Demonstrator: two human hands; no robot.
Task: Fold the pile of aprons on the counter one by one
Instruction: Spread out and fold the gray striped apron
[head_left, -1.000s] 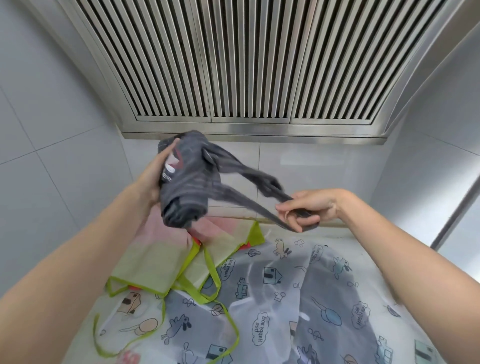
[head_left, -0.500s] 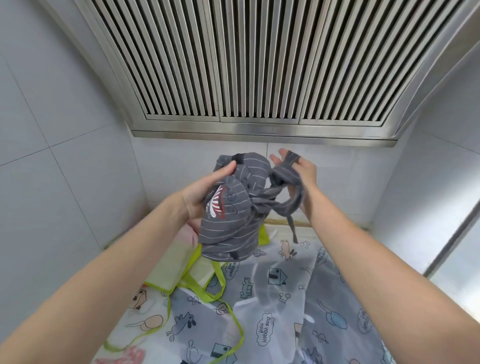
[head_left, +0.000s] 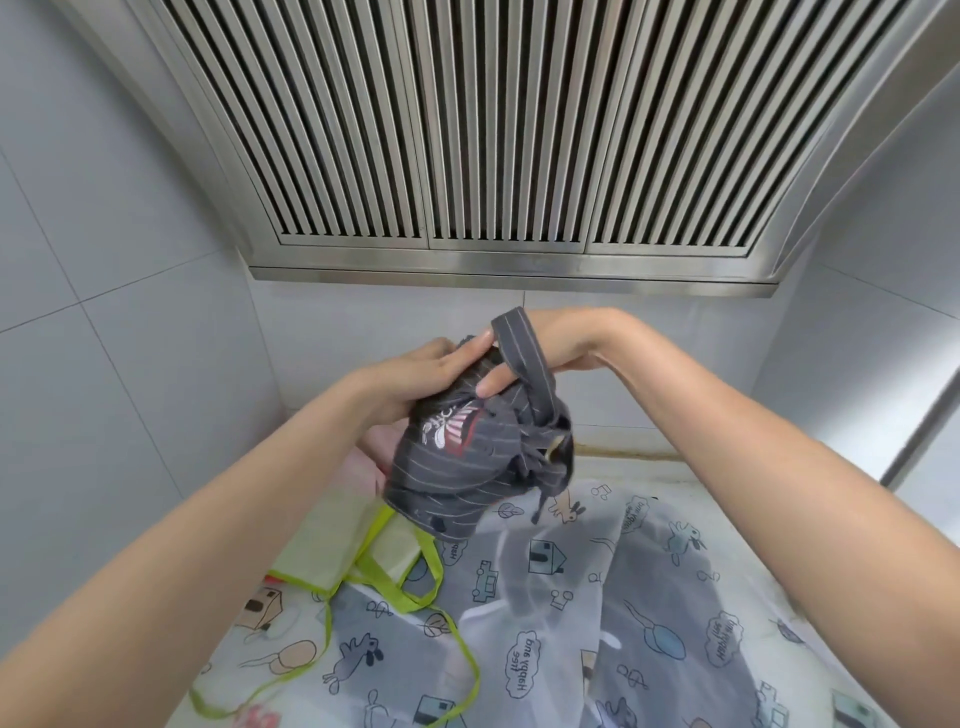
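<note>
Above the counter (head_left: 644, 470) we hold a rolled grey striped apron (head_left: 467, 473). Our left hand (head_left: 415, 384) grips the bundle; our right hand (head_left: 540, 348) has the strap (head_left: 524, 358) looped over its fingers. Soft, light cloth, we judge: best held by the roll and strap. More aprons (head_left: 571, 597) lie below, unfolded.

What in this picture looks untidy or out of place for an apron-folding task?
The grey striped apron is a rolled bundle held in the air by the left hand, not a flat fold; its strap loops over the right hand. Below, the cartoon-print apron and the green-trimmed apron lie crumpled and overlapping.
</note>
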